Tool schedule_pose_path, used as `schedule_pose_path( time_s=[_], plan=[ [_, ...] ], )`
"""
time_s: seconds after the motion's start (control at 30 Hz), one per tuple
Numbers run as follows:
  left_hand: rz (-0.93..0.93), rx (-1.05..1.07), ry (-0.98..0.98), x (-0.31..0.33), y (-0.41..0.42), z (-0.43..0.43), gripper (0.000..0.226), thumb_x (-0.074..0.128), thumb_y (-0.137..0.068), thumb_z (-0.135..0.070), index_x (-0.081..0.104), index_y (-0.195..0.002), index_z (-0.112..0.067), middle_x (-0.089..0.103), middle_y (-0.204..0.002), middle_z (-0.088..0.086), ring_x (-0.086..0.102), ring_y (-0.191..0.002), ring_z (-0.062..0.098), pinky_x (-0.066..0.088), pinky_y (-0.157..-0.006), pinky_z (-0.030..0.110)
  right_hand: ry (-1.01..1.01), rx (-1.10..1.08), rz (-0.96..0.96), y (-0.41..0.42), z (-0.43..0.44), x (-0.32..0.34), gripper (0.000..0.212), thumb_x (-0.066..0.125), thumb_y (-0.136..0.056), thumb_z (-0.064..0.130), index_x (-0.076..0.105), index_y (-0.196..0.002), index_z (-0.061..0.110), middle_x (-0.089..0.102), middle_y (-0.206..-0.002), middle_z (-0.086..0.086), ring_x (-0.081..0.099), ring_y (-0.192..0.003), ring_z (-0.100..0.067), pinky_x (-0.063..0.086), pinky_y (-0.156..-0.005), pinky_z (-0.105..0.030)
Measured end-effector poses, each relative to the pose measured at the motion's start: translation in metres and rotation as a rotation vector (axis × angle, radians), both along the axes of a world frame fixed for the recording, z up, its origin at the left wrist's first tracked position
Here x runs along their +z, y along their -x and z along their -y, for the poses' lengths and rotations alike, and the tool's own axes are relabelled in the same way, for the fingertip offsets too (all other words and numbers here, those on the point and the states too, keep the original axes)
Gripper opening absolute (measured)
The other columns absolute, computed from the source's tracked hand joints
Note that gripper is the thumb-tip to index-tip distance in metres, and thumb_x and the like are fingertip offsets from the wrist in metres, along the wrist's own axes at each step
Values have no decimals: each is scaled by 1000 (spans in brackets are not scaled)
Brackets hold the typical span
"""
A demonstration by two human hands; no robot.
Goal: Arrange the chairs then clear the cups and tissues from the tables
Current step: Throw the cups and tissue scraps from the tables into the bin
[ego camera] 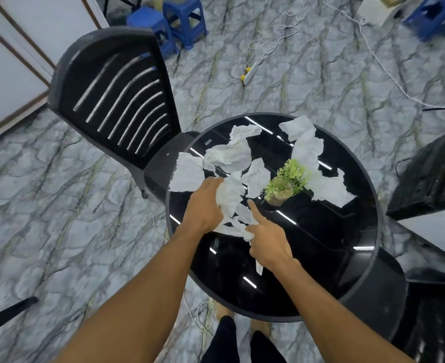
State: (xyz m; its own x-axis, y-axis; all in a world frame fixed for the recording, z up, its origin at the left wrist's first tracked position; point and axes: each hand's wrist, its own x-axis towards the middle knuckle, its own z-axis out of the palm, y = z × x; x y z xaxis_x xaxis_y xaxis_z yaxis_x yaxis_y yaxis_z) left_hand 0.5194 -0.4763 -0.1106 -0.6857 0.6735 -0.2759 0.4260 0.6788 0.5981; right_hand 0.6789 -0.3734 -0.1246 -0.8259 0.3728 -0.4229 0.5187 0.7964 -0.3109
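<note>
Tissues [229, 155] lie as crumpled sheets scattered over the round black table [320, 258], around the small plant [286, 179]. I'd judge them near weightless, limp and easy to tear, so bunch each from the middle or a raised crease, not an edge. Left hand [204, 208] is curled round a wad [230, 195] at the table's near-left part, and the right hand [268, 244] holds its trailing end under curled fingers, index finger straight out. The wad's long axis runs diagonally from hand to hand; loose sheets have no clear heading, except the long strip [307, 150] behind the plant, which runs from far rim toward the right.
</note>
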Motion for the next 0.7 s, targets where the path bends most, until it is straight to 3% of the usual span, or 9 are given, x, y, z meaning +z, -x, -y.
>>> schedule_pose_path(
  time_s=[0.07,0.1,0.17,0.23,0.3,0.43,0.53,0.63,0.7],
  plan=[
    [48,-108,162,-9,1,-6,73,59,-89,0,33,-154,-23,21,-164,-1,32,-144,24,32,-112,31,-12,75,-18,5,-1,-3,22,67,-79,6,67,-96,21,5,-165,13,59,-106,-18,53,-73,-33],
    [65,-131,207,-13,-1,-5,69,57,-91,-1,34,-153,-21,24,-163,1,32,-144,24,32,-113,32,-12,90,-25,6,-1,-6,29,67,-79,6,66,-103,23,19,-163,11,57,-108,-19,53,-75,-35],
    [87,-92,181,-19,-8,1,59,57,-95,-6,40,-151,-17,37,-157,3,36,-142,22,30,-114,31,2,61,-43,8,-1,-7,42,64,-78,4,59,-114,25,54,-131,4,56,-104,-20,52,-74,-34],
    [78,-17,109,-20,-16,9,55,58,-97,-11,43,-149,-14,45,-152,4,40,-140,20,29,-115,30,4,-4,-76,7,1,-9,31,60,-78,2,60,-100,24,55,-96,5,56,-90,-19,47,-65,-29],
    [35,37,55,-17,-24,16,53,59,-97,-15,45,-148,-13,49,-148,4,42,-138,20,31,-115,31,-9,-87,-104,-1,4,-11,23,57,-78,-1,59,-83,21,49,-84,6,54,-77,-19,42,-58,-27],
    [23,158,-35,-7,-39,27,51,62,-96,-22,49,-145,-14,54,-143,1,43,-136,20,31,-115,35,-29,-188,-142,-30,3,-11,43,61,-79,-4,64,-114,21,61,-86,2,57,-80,-23,51,-64,-34],
    [106,158,-43,-6,-50,30,45,62,-93,-27,59,-136,-15,61,-133,0,49,-130,22,39,-113,41,-15,-301,-116,-52,-1,-10,23,56,-79,-3,66,-90,15,58,-83,3,58,-80,-21,52,-65,-33],
    [181,102,-16,-14,-65,26,46,48,-80,-42,63,-107,-8,69,-104,6,61,-106,30,52,-95,50,64,-534,-175,-73,-6,-6,18,60,-86,-2,73,-96,6,65,-92,-5,61,-88,-20,56,-75,-33],
    [197,77,-10,-22,-80,20,39,53,-81,-37,61,-101,-5,67,-98,9,61,-100,31,52,-91,52,134,-697,-223,-88,-10,1,20,61,-88,-3,73,-104,2,68,-102,-11,64,-91,-21,57,-78,-31]
  ],
)
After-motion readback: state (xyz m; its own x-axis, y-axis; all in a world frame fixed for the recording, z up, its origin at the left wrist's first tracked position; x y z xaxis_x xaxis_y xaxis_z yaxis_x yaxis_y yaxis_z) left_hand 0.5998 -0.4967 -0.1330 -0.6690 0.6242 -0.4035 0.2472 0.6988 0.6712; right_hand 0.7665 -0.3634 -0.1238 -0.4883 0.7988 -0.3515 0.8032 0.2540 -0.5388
